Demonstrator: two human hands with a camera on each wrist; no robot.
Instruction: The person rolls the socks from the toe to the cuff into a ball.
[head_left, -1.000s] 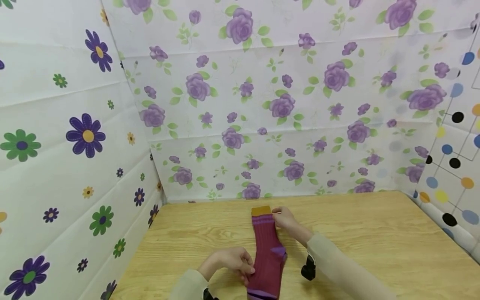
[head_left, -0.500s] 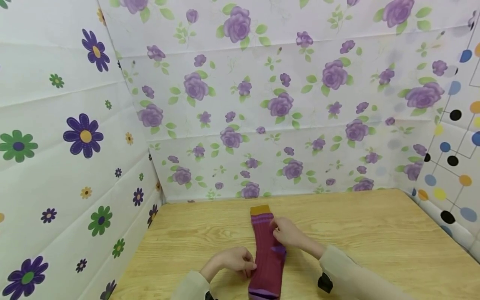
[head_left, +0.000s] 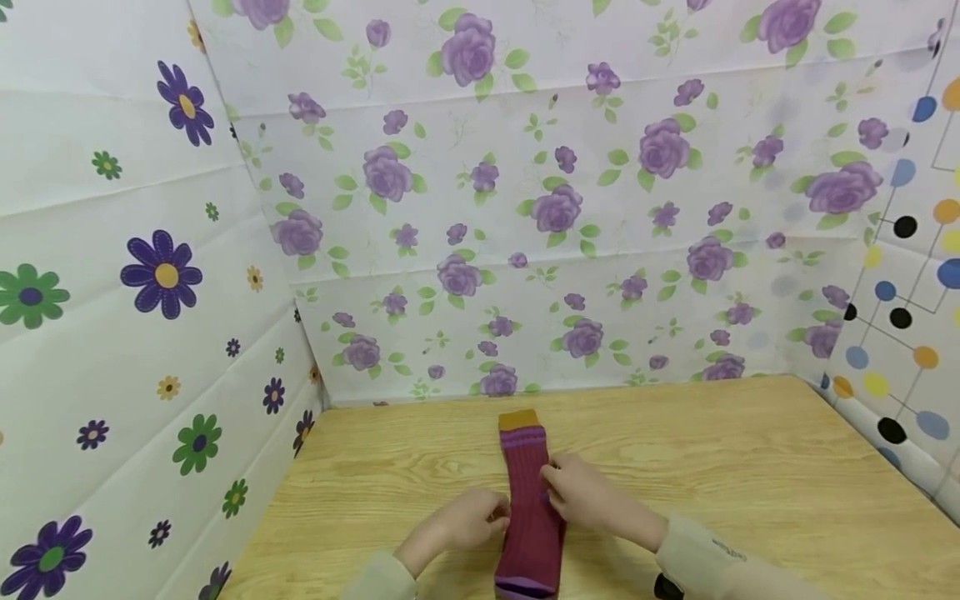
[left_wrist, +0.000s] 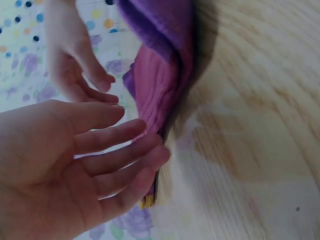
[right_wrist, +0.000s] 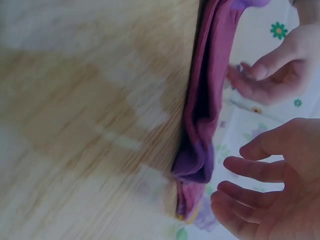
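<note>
A long maroon sock (head_left: 528, 475) lies lengthwise on the table in the head view. Its orange cuff points to the back wall, with purple stripes below it and a purple toe at the near end. Two layers with a dark gap between them show along its side in the right wrist view. My left hand (head_left: 468, 521) is at the sock's left edge, its fingers loosely extended in the left wrist view. On the other side, my right hand (head_left: 588, 500) has its fingertips at the edge around the heel, largely covering the purple heel patch; its fingers look relaxed and spread.
The wood-grain table (head_left: 397, 450) reaches back to a white cloth wall (head_left: 510, 275) with purple roses. A daisy-print cloth (head_left: 112, 375) stands along the left side, and a dotted cloth (head_left: 892, 375) along the right.
My right hand has slid from the cuff toward me along the sock's right edge to the heel. The heel patch sticks out less now. My left hand has stayed by the left edge.
</note>
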